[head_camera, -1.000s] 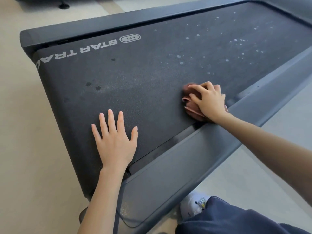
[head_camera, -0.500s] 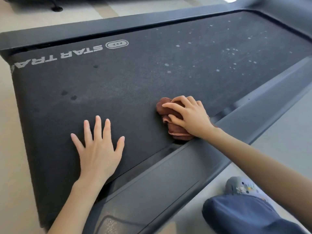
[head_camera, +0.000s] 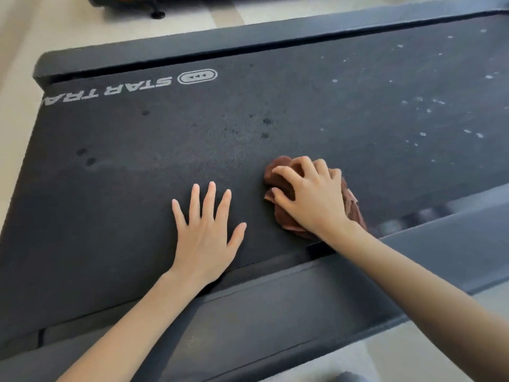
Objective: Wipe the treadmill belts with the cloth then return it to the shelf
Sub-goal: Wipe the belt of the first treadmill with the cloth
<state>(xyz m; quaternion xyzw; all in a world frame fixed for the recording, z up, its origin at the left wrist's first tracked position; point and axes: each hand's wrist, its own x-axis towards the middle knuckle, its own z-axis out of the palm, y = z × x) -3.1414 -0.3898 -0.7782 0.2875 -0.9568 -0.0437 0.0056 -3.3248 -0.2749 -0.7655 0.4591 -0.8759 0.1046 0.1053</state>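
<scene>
A dark treadmill belt [head_camera: 248,111] with white STAR TRAC lettering fills the view. White specks dot its right part and a few dark spots lie near the middle and left. A bunched brown cloth [head_camera: 281,175] lies on the belt near its near edge. My right hand [head_camera: 308,194] grips the cloth with curled fingers and presses it on the belt. My left hand [head_camera: 206,230] lies flat on the belt just left of the cloth, fingers spread and straight.
A grey side rail [head_camera: 275,304] runs along the near edge of the belt and another rail [head_camera: 192,51] along the far edge. Beige floor [head_camera: 24,45] lies to the left and beyond. A dark machine foot [head_camera: 157,14] stands at the top.
My right hand has dragged the cloth leftward along the belt, closer to my left hand. The view has shifted, and my left hand stays flat on the belt.
</scene>
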